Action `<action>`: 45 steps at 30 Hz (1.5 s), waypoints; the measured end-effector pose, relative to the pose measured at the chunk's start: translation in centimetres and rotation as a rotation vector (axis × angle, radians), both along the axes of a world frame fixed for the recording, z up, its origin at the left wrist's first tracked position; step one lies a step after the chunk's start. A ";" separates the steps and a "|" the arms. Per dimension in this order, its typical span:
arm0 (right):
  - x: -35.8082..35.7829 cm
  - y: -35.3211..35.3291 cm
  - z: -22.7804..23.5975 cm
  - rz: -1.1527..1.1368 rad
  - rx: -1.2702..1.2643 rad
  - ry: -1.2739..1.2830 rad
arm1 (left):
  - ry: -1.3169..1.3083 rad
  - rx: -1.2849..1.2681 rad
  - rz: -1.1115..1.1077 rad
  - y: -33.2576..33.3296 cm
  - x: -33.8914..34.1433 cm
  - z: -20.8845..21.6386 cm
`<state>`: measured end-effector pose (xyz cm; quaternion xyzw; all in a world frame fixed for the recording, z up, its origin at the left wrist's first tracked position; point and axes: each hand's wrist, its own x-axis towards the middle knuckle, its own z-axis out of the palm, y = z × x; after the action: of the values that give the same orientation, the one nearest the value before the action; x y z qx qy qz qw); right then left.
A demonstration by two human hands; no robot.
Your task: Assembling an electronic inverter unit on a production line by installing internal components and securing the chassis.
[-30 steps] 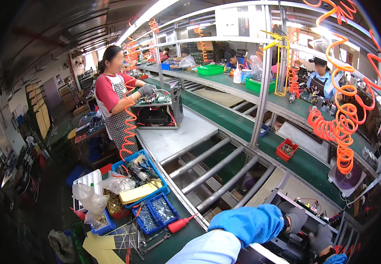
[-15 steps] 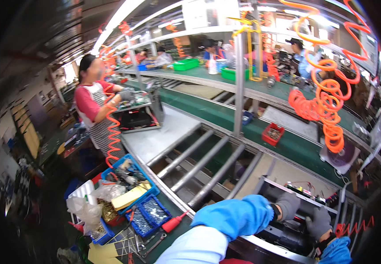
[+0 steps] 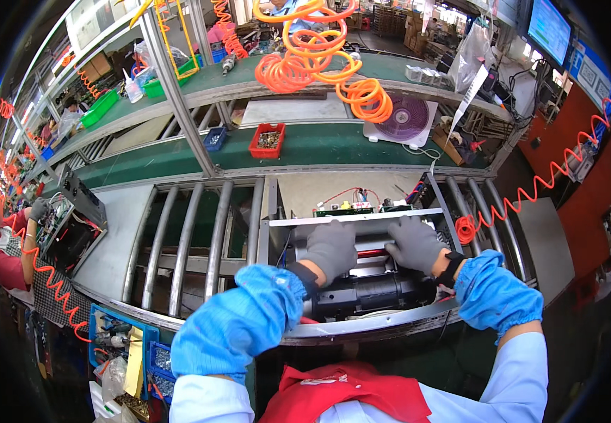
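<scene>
An open grey metal chassis (image 3: 370,323) sits in front of me on the roller line. Both hands wear grey gloves and are at the silver cross panel (image 3: 373,231) inside it. My left hand (image 3: 331,249) is closed on the panel's left part, its fingertips hidden at the top edge. Farther right, my right hand (image 3: 417,244) grips the same panel, thumb low and fingers over the edge. A long black cylindrical part (image 3: 365,296) lies in the near half of the chassis. Behind the panel is a circuit board (image 3: 346,209) with red wires.
Metal rollers (image 3: 221,233) run left of the chassis; a red coiled hose (image 3: 524,204) hangs to the right. Orange coiled hoses (image 3: 312,60) hang overhead. A red parts bin (image 3: 267,140) sits on the far green ledge. Blue bins (image 3: 161,359) stand near left; a co-worker (image 3: 13,247) works beyond.
My view has swung to the right, so the chassis now lies centred before me and the co-worker is at the left rim. Both hands stay at the cross panel.
</scene>
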<state>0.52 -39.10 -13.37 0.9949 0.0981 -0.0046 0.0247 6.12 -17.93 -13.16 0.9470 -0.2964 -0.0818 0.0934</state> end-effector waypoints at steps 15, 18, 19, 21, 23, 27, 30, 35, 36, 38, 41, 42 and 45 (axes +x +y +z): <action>0.4 0.8 -0.1 -0.102 0.101 -0.034 | -0.064 -0.066 -0.151 0.7 0.9 -1.5; 0.2 -1.8 0.0 0.247 0.022 -0.025 | 0.046 -0.066 0.093 -0.6 0.7 -1.4; 0.8 -2.2 -0.5 0.414 0.098 -0.124 | -0.034 0.016 0.066 -0.8 0.7 -1.4; 1.7 -2.6 -1.6 0.439 0.075 -0.096 | -0.046 -0.063 0.023 0.1 0.8 -1.7; 2.0 -2.4 -2.6 0.403 0.093 -0.135 | -0.048 0.053 -0.287 1.1 1.9 -1.7; 1.7 -0.4 -2.3 0.157 0.030 -0.139 | -0.118 0.006 -0.447 2.4 2.2 -1.7; 2.5 1.3 0.5 0.011 -0.053 0.125 | -0.169 -0.169 -0.298 2.8 0.8 -1.1; 5.9 7.5 3.7 1.014 0.185 -0.139 | -0.298 -0.290 0.189 8.6 -5.9 0.1; 6.7 9.0 3.7 1.258 0.109 -0.011 | -0.284 -0.319 0.305 10.9 -8.2 0.0; 8.1 11.3 2.8 1.355 -0.093 0.042 | -0.405 -0.440 0.494 15.8 -14.3 -1.1; 9.9 11.8 1.0 1.409 -0.114 0.036 | -0.278 -0.388 0.978 20.3 -25.9 -4.2; 9.7 11.5 0.0 1.359 -0.124 0.033 | -0.355 -0.319 1.076 20.6 -29.9 -5.6; 8.8 11.3 -3.0 1.152 0.202 -0.084 | -0.046 -0.391 1.399 20.1 -39.9 -10.2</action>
<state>9.30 -27.84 -16.39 0.7778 0.6221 0.0583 -0.0677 -33.79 2.14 -23.32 0.8823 0.3674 0.0717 0.2852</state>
